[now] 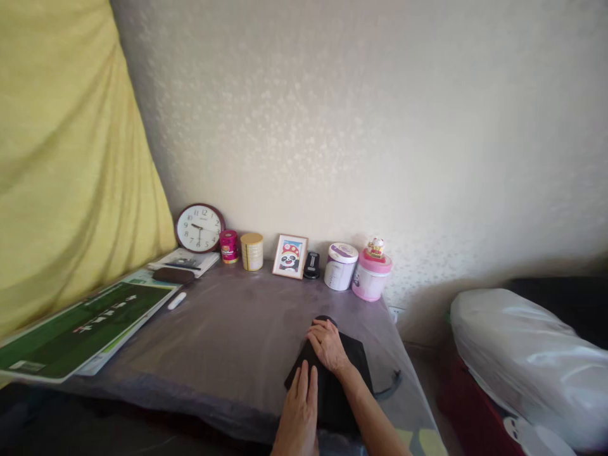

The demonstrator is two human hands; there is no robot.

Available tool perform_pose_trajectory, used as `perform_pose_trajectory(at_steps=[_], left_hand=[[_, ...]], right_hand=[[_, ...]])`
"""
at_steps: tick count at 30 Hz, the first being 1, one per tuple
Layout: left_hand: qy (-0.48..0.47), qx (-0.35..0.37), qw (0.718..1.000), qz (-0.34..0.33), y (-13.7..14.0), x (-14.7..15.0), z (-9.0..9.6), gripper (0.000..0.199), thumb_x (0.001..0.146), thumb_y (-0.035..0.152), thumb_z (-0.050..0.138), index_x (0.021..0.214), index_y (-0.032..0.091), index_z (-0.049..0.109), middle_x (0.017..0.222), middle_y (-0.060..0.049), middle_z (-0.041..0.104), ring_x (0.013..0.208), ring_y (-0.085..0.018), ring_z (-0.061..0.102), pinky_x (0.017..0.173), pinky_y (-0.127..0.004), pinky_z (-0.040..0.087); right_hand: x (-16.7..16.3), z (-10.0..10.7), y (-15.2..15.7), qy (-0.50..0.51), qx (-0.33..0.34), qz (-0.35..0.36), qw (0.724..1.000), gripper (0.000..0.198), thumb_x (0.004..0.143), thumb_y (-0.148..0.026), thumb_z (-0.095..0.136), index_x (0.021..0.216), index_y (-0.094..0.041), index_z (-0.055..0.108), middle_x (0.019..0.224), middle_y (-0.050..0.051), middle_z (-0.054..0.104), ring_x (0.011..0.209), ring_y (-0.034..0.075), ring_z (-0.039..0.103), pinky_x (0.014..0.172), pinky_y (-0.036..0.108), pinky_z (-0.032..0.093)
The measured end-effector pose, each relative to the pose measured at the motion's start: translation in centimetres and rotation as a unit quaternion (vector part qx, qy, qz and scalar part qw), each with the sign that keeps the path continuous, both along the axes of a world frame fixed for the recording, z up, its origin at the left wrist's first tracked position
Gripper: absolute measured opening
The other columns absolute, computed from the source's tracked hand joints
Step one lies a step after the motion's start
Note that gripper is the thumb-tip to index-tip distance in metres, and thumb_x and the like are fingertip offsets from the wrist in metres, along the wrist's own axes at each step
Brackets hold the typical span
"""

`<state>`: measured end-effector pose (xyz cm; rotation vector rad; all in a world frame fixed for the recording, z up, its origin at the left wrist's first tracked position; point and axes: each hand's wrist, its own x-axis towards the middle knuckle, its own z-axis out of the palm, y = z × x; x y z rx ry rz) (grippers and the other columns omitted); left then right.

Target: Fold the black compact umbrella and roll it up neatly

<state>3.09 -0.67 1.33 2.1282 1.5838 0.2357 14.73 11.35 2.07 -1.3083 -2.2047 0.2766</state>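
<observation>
A flat black piece (354,354), its exact kind unclear, lies near the front right corner of the table. At its far end a dark rounded part pokes out beyond my fingers. My right hand (329,346) rests across the upper part with its fingers laid out over the surface; what is beneath the palm is hidden. Lower and to the left, my left hand (303,392) lies along the near left side of the black piece, fingers stretched out. A thin dark strap or cord (390,386) curves on the table to the right.
Along the wall stand a clock (200,228), a pink can (228,247), a yellow-lidded can (252,252), a panda picture frame (289,256), a white tub (341,267) and a pink tub (371,276). A green board (90,329) lies left. A plastic-wrapped bundle (527,342) sits right.
</observation>
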Motion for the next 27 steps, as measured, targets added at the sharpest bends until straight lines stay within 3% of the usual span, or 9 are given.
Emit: perform_pose_trajectory(at_steps=[3, 8, 12, 15, 20, 27], left_hand=[[-0.003, -0.004, 1.0, 0.014, -0.1, 0.0, 0.2, 0.103, 0.045, -0.001, 0.045, 0.14, 0.01, 0.005, 0.148, -0.01, -0.007, 0.137, -0.028, 0.001, 0.112, -0.038, 0.016], [0.017, 0.002, 1.0, 0.022, -0.6, 0.1, 0.9, 0.101, 0.047, -0.004, 0.043, 0.139, 0.01, 0.006, 0.148, -0.01, -0.005, 0.137, -0.027, 0.004, 0.112, -0.038, 0.018], [0.013, 0.03, 0.999, 0.016, -0.9, -0.1, 1.0, 0.096, 0.051, -0.006, 0.041, 0.14, 0.009, 0.006, 0.148, -0.012, -0.003, 0.137, -0.026, 0.005, 0.112, -0.037, 0.019], [-0.006, 0.053, 0.999, 0.012, -1.0, -0.3, 0.5, 0.095, 0.054, -0.006, 0.039, 0.14, 0.01, 0.004, 0.149, -0.011, -0.003, 0.137, -0.026, 0.005, 0.111, -0.038, 0.019], [-0.027, 0.057, 0.998, 0.015, -1.2, -0.4, 0.3, 0.094, 0.054, -0.007, 0.039, 0.14, 0.01, 0.005, 0.15, -0.012, -0.002, 0.138, -0.026, 0.005, 0.111, -0.036, 0.019], [-0.022, 0.044, 0.999, 0.019, -1.4, -0.4, 1.2, 0.095, 0.054, -0.007, 0.041, 0.14, 0.009, 0.006, 0.149, -0.013, -0.001, 0.137, -0.025, 0.008, 0.111, -0.034, 0.02]], right_hand=[[0.2, -0.8, 2.1, 0.007, 0.013, -0.047, 0.999, 0.033, 0.09, -0.025, 0.037, 0.087, -0.024, 0.069, 0.105, 0.003, 0.068, 0.117, 0.02, 0.047, 0.103, 0.04, 0.026], [2.1, -0.9, 3.5, 0.025, 0.03, -0.167, 0.985, 0.032, 0.087, -0.025, 0.037, 0.105, -0.016, 0.063, 0.11, 0.01, 0.065, 0.104, 0.021, 0.057, 0.094, 0.035, 0.039], [6.5, -0.6, 1.2, 0.059, 0.034, -0.295, 0.953, 0.033, 0.085, -0.027, 0.038, 0.102, -0.014, 0.063, 0.104, 0.012, 0.066, 0.099, 0.022, 0.06, 0.089, 0.033, 0.041], [9.8, -1.1, -1.8, 0.05, -0.019, -0.36, 0.931, 0.033, 0.084, -0.031, 0.039, 0.096, -0.014, 0.065, 0.097, 0.014, 0.068, 0.092, 0.024, 0.063, 0.081, 0.031, 0.044], [10.7, -1.8, -5.7, 0.077, -0.124, -0.34, 0.929, 0.037, 0.085, -0.039, 0.036, 0.084, -0.02, 0.067, 0.08, 0.008, 0.071, 0.078, 0.022, 0.066, 0.065, 0.027, 0.045], [8.3, 0.0, -7.2, 0.051, -0.067, -0.325, 0.942, 0.033, 0.082, -0.04, 0.043, 0.088, -0.019, 0.066, 0.083, 0.009, 0.07, 0.079, 0.023, 0.065, 0.068, 0.029, 0.043]])
